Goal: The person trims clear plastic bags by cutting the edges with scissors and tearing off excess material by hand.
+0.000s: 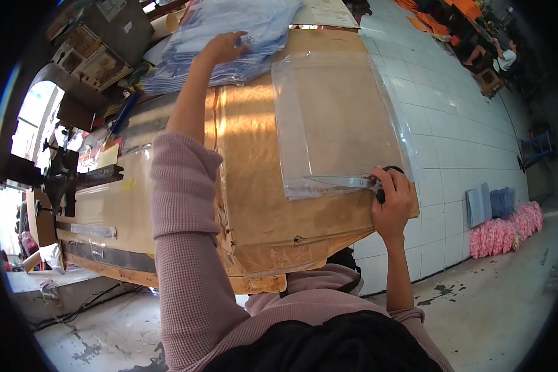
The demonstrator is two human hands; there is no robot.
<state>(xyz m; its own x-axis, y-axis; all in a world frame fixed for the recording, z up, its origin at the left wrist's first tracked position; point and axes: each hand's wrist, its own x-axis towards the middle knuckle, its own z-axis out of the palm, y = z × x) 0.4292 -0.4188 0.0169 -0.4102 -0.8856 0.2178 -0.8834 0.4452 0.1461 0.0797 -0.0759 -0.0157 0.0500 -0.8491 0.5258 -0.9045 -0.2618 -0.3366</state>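
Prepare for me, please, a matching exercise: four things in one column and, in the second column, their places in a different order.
1. Left hand
2. Scissors
3. Clear plastic sheet
4. Pink bundles

A. Flat on the brown work surface
B. Low down on the far right, beyond the white tiles
C. At the stack of bluish plastic
D. In the right hand

Pairs: 1-C, 2-D, 3-A, 4-B

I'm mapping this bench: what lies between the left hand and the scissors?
Head view: from the left hand, the edge of the plastic stack, a strip of brown tabletop, then a clear plastic sheet that reaches under the scissors.
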